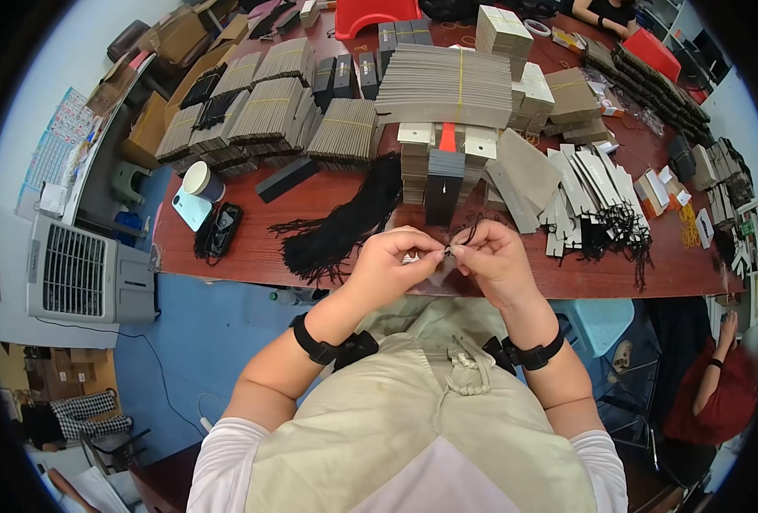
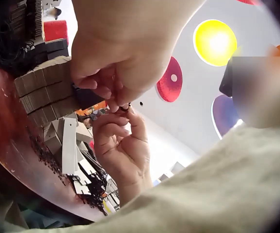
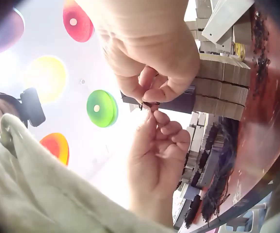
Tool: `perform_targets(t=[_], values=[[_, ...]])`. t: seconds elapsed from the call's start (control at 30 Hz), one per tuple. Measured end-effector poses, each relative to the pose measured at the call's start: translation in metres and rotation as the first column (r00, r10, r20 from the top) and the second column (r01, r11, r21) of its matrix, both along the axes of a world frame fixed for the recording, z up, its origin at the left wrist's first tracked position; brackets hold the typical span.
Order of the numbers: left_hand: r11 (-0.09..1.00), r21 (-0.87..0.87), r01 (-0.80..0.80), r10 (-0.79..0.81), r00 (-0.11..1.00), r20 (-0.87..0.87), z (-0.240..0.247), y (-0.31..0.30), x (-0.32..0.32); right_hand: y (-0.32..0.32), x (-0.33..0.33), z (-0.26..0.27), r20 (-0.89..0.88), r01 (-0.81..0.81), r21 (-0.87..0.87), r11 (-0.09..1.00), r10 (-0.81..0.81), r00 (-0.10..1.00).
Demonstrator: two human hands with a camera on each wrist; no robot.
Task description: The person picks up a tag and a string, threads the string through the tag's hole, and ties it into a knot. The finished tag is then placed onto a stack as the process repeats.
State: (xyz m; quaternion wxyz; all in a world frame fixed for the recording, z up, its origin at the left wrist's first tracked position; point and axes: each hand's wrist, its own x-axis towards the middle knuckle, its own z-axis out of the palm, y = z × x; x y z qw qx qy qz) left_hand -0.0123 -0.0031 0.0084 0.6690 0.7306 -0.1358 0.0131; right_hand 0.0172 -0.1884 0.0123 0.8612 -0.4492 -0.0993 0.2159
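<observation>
Both hands meet above the table's front edge, fingertips nearly touching. The left hand (image 1: 393,263) pinches one part of a thin black cord (image 1: 449,250) between thumb and forefinger. Opposite it, the right hand (image 1: 497,261) pinches the same cord, and a loop of it rises over the fingers. In the left wrist view the left hand (image 2: 123,58) is above and the right hand (image 2: 125,150) below, a small dark bit of cord between them. The right wrist view has the right hand (image 3: 154,58) on top, the left hand (image 3: 157,155) beneath. Fingers hide most of the cord.
A bundle of black cords (image 1: 336,222) lies left of the hands. Behind them stand a dark box (image 1: 444,192) and banded grey card stacks (image 1: 443,85). White tags with black cords (image 1: 593,197) lie right. A paper cup (image 1: 201,181) and phone (image 1: 192,210) are far left.
</observation>
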Motion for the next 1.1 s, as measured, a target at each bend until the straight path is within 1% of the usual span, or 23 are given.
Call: perform_targets(t=[0.03, 0.1, 0.13, 0.17, 0.2, 0.23, 0.33, 0.37, 0.43, 0.47, 0.53, 0.57, 0.63, 0.73, 0.77, 0.83, 0.87, 0.97, 1.1], values=[[0.999, -0.042, 0.007, -0.008, 1.0, -0.03, -0.002, 0.001, 0.0, 0.001, -0.001, 0.0, 0.051, 0.042, -0.046, 0.998, -0.04, 0.998], [0.999, 0.043, -0.031, 0.031, 0.999, 0.012, 0.001, 0.0, -0.001, 0.004, -0.004, -0.001, 0.159, 0.131, -0.128, 0.983, -0.11, 0.981], [0.995, 0.083, -0.05, 0.047, 0.998, 0.034, 0.003, -0.002, -0.001, 0.004, -0.005, 0.0, 0.374, 0.251, -0.264, 0.931, -0.141, 0.917], [0.992, 0.114, -0.059, 0.048, 0.995, 0.091, 0.005, -0.003, -0.001, 0.004, -0.006, 0.002, 0.571, 0.389, -0.364, 0.846, -0.127, 0.811], [0.987, 0.144, -0.068, 0.046, 0.988, 0.147, 0.008, -0.005, 0.0, 0.003, -0.008, 0.006, 0.737, 0.534, -0.419, 0.734, -0.069, 0.672], [0.982, 0.173, -0.078, 0.042, 0.979, 0.201, 0.01, -0.006, 0.001, 0.005, -0.01, 0.013, 0.875, 0.667, -0.353, 0.656, -0.021, 0.484], [0.984, 0.174, -0.037, 0.004, 0.982, 0.19, 0.016, -0.007, 0.001, 0.008, -0.013, 0.009, 0.905, 0.702, -0.244, 0.669, -0.103, 0.413], [0.996, 0.09, -0.019, 0.007, 0.991, 0.137, 0.013, -0.007, 0.001, 0.006, -0.011, 0.005, 0.87, 0.666, -0.243, 0.705, -0.145, 0.471], [0.997, -0.082, 0.003, 0.0, 1.0, 0.031, 0.003, -0.006, 0.001, 0.004, -0.011, 0.001, 0.744, 0.551, -0.238, 0.8, -0.215, 0.632], [0.988, -0.15, 0.04, -0.05, 0.997, -0.066, 0.006, -0.006, 0.001, 0.004, -0.011, -0.001, 0.666, 0.492, -0.223, 0.842, -0.236, 0.707], [0.952, -0.294, 0.09, -0.166, 0.955, -0.246, 0.014, -0.003, 0.001, 0.004, -0.011, -0.001, 0.646, 0.445, -0.226, 0.867, -0.208, 0.734], [0.945, -0.307, 0.111, -0.194, 0.947, -0.255, 0.012, -0.003, 0.001, 0.004, -0.011, -0.001, 0.636, 0.421, -0.227, 0.878, -0.193, 0.747], [0.93, -0.335, 0.152, -0.249, 0.93, -0.27, 0.008, -0.002, 0.0, 0.005, -0.012, -0.003, 0.639, 0.436, -0.222, 0.872, -0.208, 0.741], [0.926, -0.346, 0.148, -0.23, 0.951, -0.208, 0.009, -0.005, -0.001, 0.006, -0.013, -0.004, 0.651, 0.451, -0.224, 0.864, -0.212, 0.729], [0.932, -0.333, 0.144, -0.23, 0.944, -0.236, 0.008, -0.004, -0.001, 0.007, -0.013, -0.005, 0.655, 0.456, -0.226, 0.861, -0.212, 0.725], [0.943, -0.304, 0.138, -0.23, 0.928, -0.293, 0.008, 0.0, 0.0, 0.006, -0.012, -0.006, 0.694, 0.479, -0.234, 0.846, -0.199, 0.691], [0.943, -0.303, 0.135, -0.223, 0.934, -0.279, 0.007, 0.0, 0.0, 0.005, -0.011, -0.007, 0.713, 0.491, -0.239, 0.838, -0.192, 0.675], [0.946, -0.298, 0.125, -0.207, 0.944, -0.258, 0.005, -0.001, 0.001, 0.005, -0.009, -0.007, 0.805, 0.552, -0.234, 0.801, -0.159, 0.572], [0.956, -0.265, 0.125, -0.201, 0.938, -0.283, -0.003, 0.001, 0.001, 0.004, -0.012, -0.003, 0.8, 0.557, -0.258, 0.789, -0.148, 0.581]])
